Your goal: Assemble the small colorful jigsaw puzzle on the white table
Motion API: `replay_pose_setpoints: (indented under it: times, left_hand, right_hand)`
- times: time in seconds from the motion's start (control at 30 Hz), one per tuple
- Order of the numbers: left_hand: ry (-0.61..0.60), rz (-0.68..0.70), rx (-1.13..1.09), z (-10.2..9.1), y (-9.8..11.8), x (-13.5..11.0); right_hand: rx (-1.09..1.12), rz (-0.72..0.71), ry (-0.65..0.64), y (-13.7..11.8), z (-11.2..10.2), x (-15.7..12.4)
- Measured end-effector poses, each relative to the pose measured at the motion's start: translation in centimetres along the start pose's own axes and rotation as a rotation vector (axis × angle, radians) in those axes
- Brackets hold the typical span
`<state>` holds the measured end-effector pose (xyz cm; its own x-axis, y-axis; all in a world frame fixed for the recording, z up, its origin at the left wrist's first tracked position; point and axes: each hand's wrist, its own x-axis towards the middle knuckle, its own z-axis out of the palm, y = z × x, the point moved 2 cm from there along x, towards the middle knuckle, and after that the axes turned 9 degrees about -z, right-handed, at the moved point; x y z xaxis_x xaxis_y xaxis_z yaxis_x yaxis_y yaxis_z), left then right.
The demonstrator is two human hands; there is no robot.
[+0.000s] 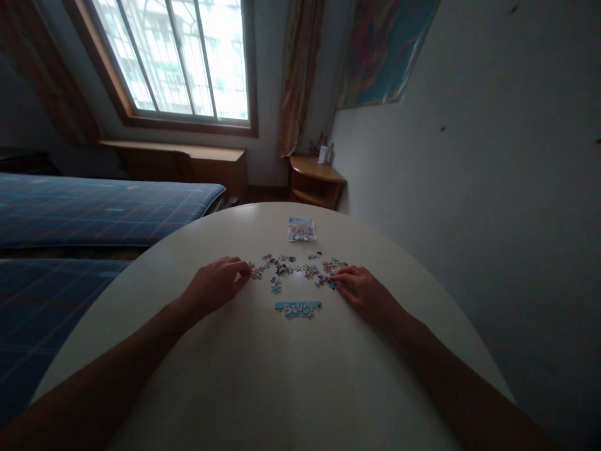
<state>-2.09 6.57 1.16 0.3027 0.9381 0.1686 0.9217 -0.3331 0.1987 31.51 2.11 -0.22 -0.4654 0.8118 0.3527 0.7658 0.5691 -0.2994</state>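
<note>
Several loose jigsaw pieces [293, 269] lie scattered on a round white table [282, 376]. My left hand [216, 285] rests at the left end of the scatter, fingers curled, fingertips pinched at a piece there. My right hand [362, 292] lies at the right end, its fingertips pressed together on a small dark piece [332, 284]. In front of the scatter sits a joined blue strip of pieces [298, 308] with white letters. A small reference picture card [301, 229] lies farther back on the table.
A bed with a blue plaid cover [94, 210] stands left of the table. A wooden corner shelf [315, 180] and a bench under the window [178, 59] are behind. A bare wall [493, 188] runs close along the right.
</note>
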Motion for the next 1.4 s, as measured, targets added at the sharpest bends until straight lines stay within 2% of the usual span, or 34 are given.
replay_pose_setpoints:
  times: [0.13, 0.23, 0.33, 0.6, 0.87, 1.03, 1.13, 1.27, 1.4]
  left_hand:
    - [0.095, 0.192, -0.082, 1.0, 1.7, -0.6]
    - [0.086, 0.33, -0.118, 1.8, 3.0, -1.1]
    - [0.055, 0.381, -0.103, 2.1, 3.5, -1.3]
    - [-0.004, 0.257, -0.088, 1.4, 3.6, -1.2]
    - [-0.037, 0.178, -0.251, 1.9, 3.3, -1.2]
    - [-0.063, 0.19, -0.404, 1.4, 3.5, -1.2]
    - [-0.079, 0.147, -0.56, 1.6, 4.2, -1.4]
    - [-0.17, 0.042, -0.89, 2.3, 5.8, -2.2]
    - [-0.223, -0.02, -1.065, 3.1, 7.5, -3.1]
  right_hand:
    - [-0.005, -0.015, 0.017, -0.2, 0.0, 0.0]
    - [-0.002, -0.02, 0.015, -0.2, 0.0, 0.1]
    - [-0.003, -0.033, 0.018, -0.2, 0.0, 0.0]
    - [-0.025, -0.001, -0.006, -0.3, 0.0, 0.0]
    - [-0.034, -0.046, 0.065, -1.3, 0.1, 0.2]
    - [0.041, -0.201, 0.001, -4.3, 0.6, 0.1]
    - [0.075, -0.266, -0.033, -6.1, 1.0, 0.1]
    - [0.088, -0.249, 0.03, -7.4, 1.5, 0.2]
    - [0.121, -0.276, 0.088, -7.9, 2.0, 0.5]
